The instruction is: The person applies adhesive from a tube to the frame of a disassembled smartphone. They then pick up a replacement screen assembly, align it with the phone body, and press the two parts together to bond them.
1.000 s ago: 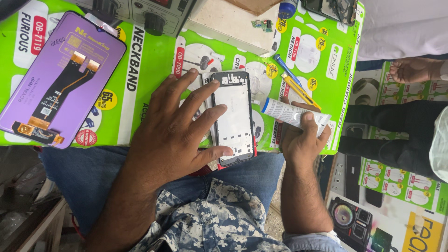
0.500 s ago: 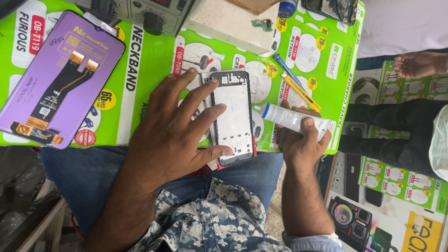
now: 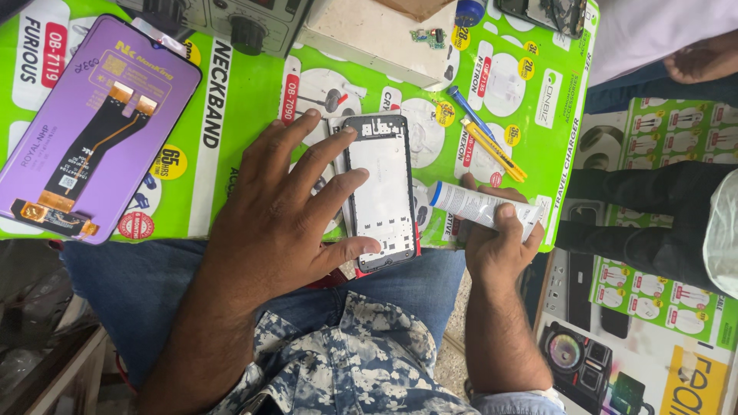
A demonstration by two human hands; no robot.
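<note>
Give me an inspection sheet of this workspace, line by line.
Surface: green printed board across the lap.
Job's things: black phone frame with white inner plate; white glue tube.
Clutter: purple display panel with flex ribbon; blue-handled screwdriver; yellow tool; beige box.
Hands: left hand flat on the frame; right hand grips the tube.
Cables: nothing seen.
Surroundings: another person's dark trousers at right.

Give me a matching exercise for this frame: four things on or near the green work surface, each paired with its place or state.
1. phone frame
2. white tube
3. purple screen panel
4. yellow-handled tool

a. lying far left on the surface
b. gripped in the right hand
c. steadied by the left hand
d. lying loose above the tube

Pairs: 1-c, 2-b, 3-a, 4-d
</note>
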